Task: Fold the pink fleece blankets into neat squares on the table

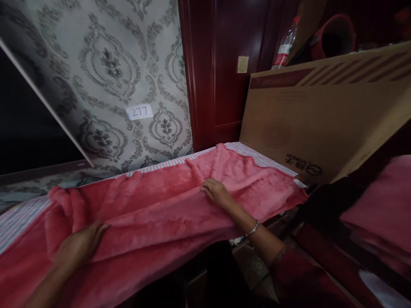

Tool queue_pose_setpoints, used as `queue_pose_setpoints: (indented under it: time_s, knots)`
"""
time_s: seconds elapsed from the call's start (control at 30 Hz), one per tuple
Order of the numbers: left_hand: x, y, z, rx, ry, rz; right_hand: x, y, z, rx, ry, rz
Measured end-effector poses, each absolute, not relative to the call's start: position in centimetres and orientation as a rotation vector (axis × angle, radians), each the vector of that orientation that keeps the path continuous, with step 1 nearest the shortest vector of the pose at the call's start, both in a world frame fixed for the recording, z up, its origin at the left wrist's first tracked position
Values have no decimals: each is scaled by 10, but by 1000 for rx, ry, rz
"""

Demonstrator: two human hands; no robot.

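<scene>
A pink fleece blanket [160, 201] lies rumpled along a narrow surface covered by a striped cloth [19, 216]. My left hand [78, 246] lies flat on the blanket at the lower left, fingers spread, next to a bunched fold. My right hand [216, 191] presses on the blanket near the middle, fingers pointing left along a crease; a bracelet sits on its wrist. Neither hand grips the fabric that I can see. The blanket's front edge hangs over the surface's edge.
A large flat cardboard box [321, 115] leans at the right. A plastic bottle [284, 45] stands behind it. Patterned wallpaper carries a label reading 277 [139, 112]. A dark screen [28, 124] is at the left, dark red wood panelling [221, 72] behind, more pink cloth [382, 214] at far right.
</scene>
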State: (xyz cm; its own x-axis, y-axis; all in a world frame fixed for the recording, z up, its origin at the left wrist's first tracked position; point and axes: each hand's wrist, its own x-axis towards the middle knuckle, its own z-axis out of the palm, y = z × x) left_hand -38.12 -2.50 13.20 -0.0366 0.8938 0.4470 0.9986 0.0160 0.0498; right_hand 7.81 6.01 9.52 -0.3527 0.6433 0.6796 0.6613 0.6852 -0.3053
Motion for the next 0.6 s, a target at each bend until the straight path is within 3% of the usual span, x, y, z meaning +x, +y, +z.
queue_pose_setpoints:
  time_s: [0.17,0.33,0.47,0.6]
  knots:
    - [-333,-18,141,-2207,-1676,-614,82,58,100,-1019,-2108,21]
    - [-202,6,146,-2433,-1341,-872,84,56,101,-1004,-2131,12]
    - [-123,29,132,-2592,-1375,-816,83,51,100,-1010,-2152,9]
    - [-106,39,110,-2643,-1458,-812,102,70,102,-995,-2054,183]
